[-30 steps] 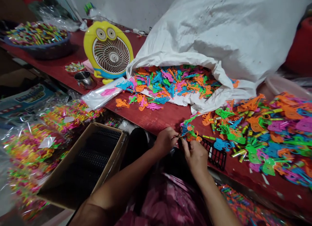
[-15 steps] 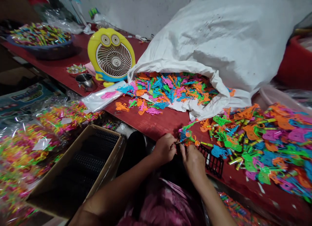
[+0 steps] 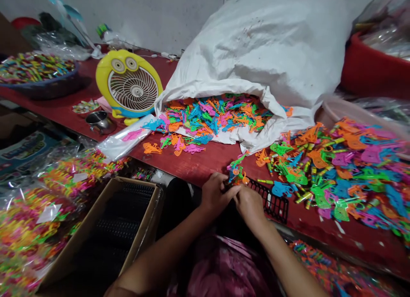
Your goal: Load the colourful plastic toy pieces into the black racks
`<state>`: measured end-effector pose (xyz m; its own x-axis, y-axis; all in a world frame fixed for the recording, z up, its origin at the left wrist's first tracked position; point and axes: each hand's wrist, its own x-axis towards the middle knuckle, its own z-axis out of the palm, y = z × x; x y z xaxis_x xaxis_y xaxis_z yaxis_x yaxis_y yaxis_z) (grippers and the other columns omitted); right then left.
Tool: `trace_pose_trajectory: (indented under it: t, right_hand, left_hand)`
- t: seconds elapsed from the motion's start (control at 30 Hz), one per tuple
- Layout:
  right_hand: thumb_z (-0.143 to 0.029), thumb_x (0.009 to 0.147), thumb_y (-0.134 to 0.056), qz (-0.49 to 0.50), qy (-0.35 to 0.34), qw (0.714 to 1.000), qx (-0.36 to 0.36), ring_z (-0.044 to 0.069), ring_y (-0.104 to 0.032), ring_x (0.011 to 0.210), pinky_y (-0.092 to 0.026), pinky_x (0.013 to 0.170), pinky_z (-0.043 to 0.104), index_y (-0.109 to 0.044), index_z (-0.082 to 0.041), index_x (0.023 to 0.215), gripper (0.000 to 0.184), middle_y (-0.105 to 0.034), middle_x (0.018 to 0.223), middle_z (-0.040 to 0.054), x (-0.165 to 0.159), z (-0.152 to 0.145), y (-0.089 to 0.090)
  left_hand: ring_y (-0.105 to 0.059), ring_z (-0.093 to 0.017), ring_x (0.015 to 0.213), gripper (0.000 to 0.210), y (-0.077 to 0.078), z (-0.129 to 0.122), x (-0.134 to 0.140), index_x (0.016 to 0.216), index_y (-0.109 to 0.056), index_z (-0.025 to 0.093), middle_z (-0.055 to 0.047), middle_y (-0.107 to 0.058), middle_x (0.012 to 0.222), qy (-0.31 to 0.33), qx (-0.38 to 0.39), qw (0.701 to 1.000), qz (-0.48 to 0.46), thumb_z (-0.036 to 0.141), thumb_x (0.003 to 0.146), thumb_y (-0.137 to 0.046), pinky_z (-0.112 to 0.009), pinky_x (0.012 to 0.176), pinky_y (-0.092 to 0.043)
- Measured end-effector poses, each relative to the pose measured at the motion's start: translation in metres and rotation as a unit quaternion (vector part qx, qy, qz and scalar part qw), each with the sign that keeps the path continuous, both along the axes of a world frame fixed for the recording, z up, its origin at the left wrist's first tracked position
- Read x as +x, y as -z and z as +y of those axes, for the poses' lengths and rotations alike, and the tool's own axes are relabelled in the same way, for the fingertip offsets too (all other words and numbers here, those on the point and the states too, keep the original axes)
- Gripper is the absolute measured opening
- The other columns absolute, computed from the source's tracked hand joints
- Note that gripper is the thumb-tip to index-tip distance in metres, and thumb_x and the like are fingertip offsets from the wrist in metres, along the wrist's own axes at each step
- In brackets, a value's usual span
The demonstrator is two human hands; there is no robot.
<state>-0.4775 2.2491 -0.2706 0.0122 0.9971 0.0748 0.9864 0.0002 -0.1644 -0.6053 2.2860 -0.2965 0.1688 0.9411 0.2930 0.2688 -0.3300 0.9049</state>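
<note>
Meeting at edge of red table (image 3: 200,162): L hand (image 3: 214,192) + R hand (image 3: 251,203), close tog., just below toy cluster (image 3: 237,173).
L hand: fingers curled narrow; grip contents hidden, cannot tell.
R hand: fingers bent in twd. L hand; held part, if any, cannot tell.
Toy cluster: blue/green/orange/pink plastic pcs. at table edge, just beyond fingers.
Black rack (image 3: 270,199): grid type, flat on table, R of cluster, nr. R hand.
Loose toys (image 3: 342,173): mixed-col. pile, table R side.
White sack (image 3: 272,53): mouth twd. person, similar toys at opening.
Fan (image 3: 130,88): yellow, upright, L of sack.
Carton (image 3: 144,228): below table, L of person, w/ black parts inside.
</note>
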Motion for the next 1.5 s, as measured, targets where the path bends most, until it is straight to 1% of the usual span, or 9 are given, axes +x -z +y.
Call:
trace_pose_trajectory:
  t: [0.13, 0.43, 0.53, 0.63, 0.73, 0.9, 1.17, 1.37, 1.5]
  right_hand:
    - [-0.022, 0.091, -0.044, 0.009, 0.0, 1.0, -0.022, 0.018, -0.064, 0.075, -0.035, 0.06, 0.025, -0.063, -0.018, 0.093, 0.019, -0.069, 0.08, 0.0076, -0.004, 0.001, -0.008]
    - [-0.006, 0.084, -0.046, 0.108, 0.004, 0.991, -0.075, 0.019, -0.066, 0.093, -0.042, 0.074, 0.026, -0.061, -0.016, 0.109, 0.03, -0.069, 0.105, 0.0081, -0.004, -0.003, -0.016]
    - [-0.015, 0.09, -0.047, 0.124, -0.02, 0.992, -0.01, 0.019, -0.063, 0.097, -0.044, 0.079, 0.026, -0.061, -0.017, 0.112, 0.026, -0.067, 0.107, 0.0074, 0.021, -0.01, -0.023]
    - [-0.023, 0.096, -0.042, 0.032, 0.029, 0.997, 0.057, 0.02, -0.061, 0.094, -0.044, 0.076, 0.028, -0.063, -0.018, 0.112, 0.027, -0.065, 0.104, 0.0093, 0.066, -0.014, -0.034]
    - [-0.011, 0.091, -0.043, -0.082, 0.007, 0.996, 0.015, 0.022, -0.06, 0.092, -0.042, 0.073, 0.029, -0.069, -0.02, 0.108, 0.032, -0.065, 0.103, 0.01, 0.111, -0.008, -0.041]
    - [-0.008, 0.085, -0.048, -0.104, -0.104, 0.987, -0.061, 0.02, -0.06, 0.09, -0.04, 0.071, 0.027, -0.07, -0.022, 0.109, 0.036, -0.066, 0.101, 0.0094, 0.136, 0.015, -0.037]
    - [-0.033, 0.099, -0.037, -0.11, 0.042, 0.991, -0.066, 0.019, -0.062, 0.072, -0.031, 0.058, 0.027, -0.061, -0.02, 0.121, 0.035, -0.068, 0.092, 0.0091, 0.115, 0.038, -0.03]
    - [-0.01, 0.092, -0.042, -0.092, -0.198, 0.975, -0.043, 0.019, -0.057, 0.1, -0.039, 0.077, 0.026, -0.06, -0.023, 0.125, 0.04, -0.061, 0.112, 0.0099, 0.122, 0.038, -0.032]
    - [-0.014, 0.092, -0.044, -0.104, -0.225, 0.968, -0.035, 0.019, -0.057, 0.087, -0.041, 0.073, 0.028, -0.065, -0.021, 0.113, 0.03, -0.062, 0.096, 0.009, 0.135, 0.051, -0.03]
  left_hand:
    - [-0.048, -0.012, 0.065, 0.03, -0.002, 0.002, 0.001, 0.075, -0.056, 0.019, 0.002, -0.051, 0.069, 0.0, 0.018, 0.999, 0.049, 0.047, 0.087, -0.059, -0.024, 0.063, -0.041]
    - [-0.059, -0.014, 0.075, 0.019, 0.004, 0.001, -0.001, 0.088, -0.059, 0.019, -0.003, -0.063, 0.082, 0.01, 0.068, 0.995, 0.076, 0.036, 0.092, -0.055, -0.026, 0.071, -0.046]
    - [-0.059, -0.016, 0.078, 0.019, 0.006, 0.0, -0.001, 0.09, -0.059, 0.019, -0.003, -0.063, 0.083, 0.013, 0.077, 0.991, 0.106, 0.038, 0.091, -0.057, -0.028, 0.073, -0.045]
    - [-0.058, -0.019, 0.085, 0.02, 0.008, 0.002, -0.001, 0.089, -0.058, 0.02, -0.004, -0.064, 0.086, -0.008, 0.1, 0.983, 0.153, 0.039, 0.086, -0.064, -0.031, 0.077, -0.044]
    - [-0.055, -0.021, 0.082, 0.018, 0.007, 0.009, -0.002, 0.079, -0.054, 0.021, -0.004, -0.061, 0.08, -0.029, 0.107, 0.97, 0.217, 0.035, 0.086, -0.063, -0.033, 0.074, -0.041]
    - [-0.056, -0.025, 0.087, 0.008, 0.0, 0.029, -0.008, 0.087, -0.056, 0.021, -0.007, -0.063, 0.086, -0.047, 0.087, 0.958, 0.268, 0.028, 0.085, -0.06, -0.035, 0.076, -0.04]
    - [-0.057, -0.024, 0.092, 0.039, 0.005, 0.054, -0.013, 0.122, -0.052, 0.018, -0.009, -0.064, 0.095, -0.086, 0.045, 0.972, 0.214, 0.02, 0.084, -0.056, -0.034, 0.082, -0.044]
    - [-0.056, -0.023, 0.088, 0.024, 0.001, 0.066, -0.016, 0.107, -0.058, 0.019, -0.006, -0.061, 0.087, -0.042, 0.036, 0.969, 0.239, 0.019, 0.085, -0.05, -0.032, 0.079, -0.042]
    - [-0.056, -0.023, 0.09, 0.02, 0.002, 0.07, -0.015, 0.104, -0.058, 0.02, -0.005, -0.061, 0.087, -0.037, 0.021, 0.966, 0.256, 0.021, 0.087, -0.049, -0.033, 0.081, -0.041]
